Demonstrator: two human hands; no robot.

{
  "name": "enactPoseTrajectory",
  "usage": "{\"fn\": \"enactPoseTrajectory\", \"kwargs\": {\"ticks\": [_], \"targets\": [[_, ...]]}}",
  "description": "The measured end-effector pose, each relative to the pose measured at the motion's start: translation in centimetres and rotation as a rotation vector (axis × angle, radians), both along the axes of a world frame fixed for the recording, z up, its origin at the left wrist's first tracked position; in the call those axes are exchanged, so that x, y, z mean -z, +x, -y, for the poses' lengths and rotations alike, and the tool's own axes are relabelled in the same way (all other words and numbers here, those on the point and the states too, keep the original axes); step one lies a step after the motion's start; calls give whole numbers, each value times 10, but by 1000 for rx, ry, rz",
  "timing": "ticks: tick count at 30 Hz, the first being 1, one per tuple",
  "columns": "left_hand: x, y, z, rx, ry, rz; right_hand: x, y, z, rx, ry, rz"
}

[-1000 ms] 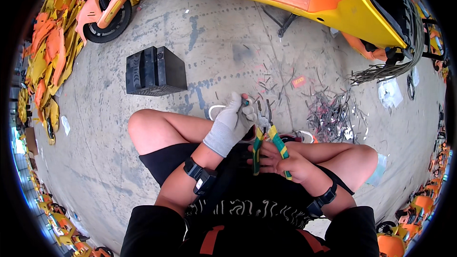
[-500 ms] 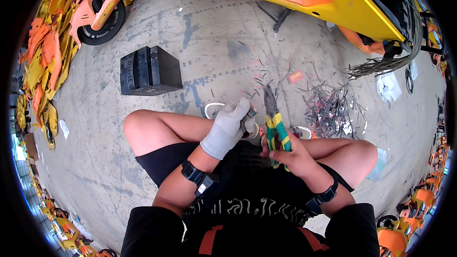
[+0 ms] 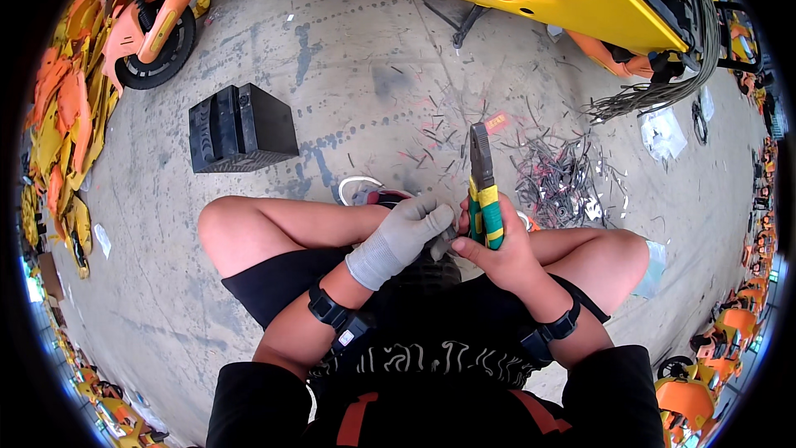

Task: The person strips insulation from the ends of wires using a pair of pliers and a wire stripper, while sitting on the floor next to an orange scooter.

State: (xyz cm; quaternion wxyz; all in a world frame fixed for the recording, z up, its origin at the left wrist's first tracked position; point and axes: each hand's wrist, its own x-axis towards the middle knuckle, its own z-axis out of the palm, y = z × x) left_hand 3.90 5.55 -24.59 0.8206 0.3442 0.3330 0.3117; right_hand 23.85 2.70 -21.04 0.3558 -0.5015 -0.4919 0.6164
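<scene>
My left hand, in a pale grey knitted glove, is curled in front of my lap, its fingers closed on something small and dark that is mostly hidden. Beside it, my bare right hand grips combination pliers with green and yellow handles. The pliers stand upright, jaws away from me and closed, handles together. My right thumb lies close to my left fingers; whether they touch I cannot tell. Just beyond my crossed legs, a heap of cut wire bits lies on the concrete floor, with scattered offcuts around it.
A black box-shaped battery stands ahead-left. A yellow and orange scooter spans the far side, a bundle of wires hanging at its right. Piled body panels line the left; more scooters the right. Plastic bags lie on the floor.
The pliers' open handles have come together and the tool has swung upright, higher in my right fist. My left hand has moved down slightly. The view has shifted a little.
</scene>
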Motion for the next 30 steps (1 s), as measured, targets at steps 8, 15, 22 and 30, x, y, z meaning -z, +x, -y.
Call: {"fn": "enactPoseTrajectory", "kwargs": {"ticks": [8, 15, 22, 30], "targets": [[-18, -3, 0, 112, -248, 63, -1, 2, -4, -51, -128, -65], [-17, -1, 1, 134, -348, 83, -4, -1, 0, -53, -102, -58], [-13, -1, 3, 138, -396, 86, 0, -4, 5, -45, -73, 15], [0, 1, 6, 131, -457, 174, 5, -5, 5, -66, 34, 174]]}}
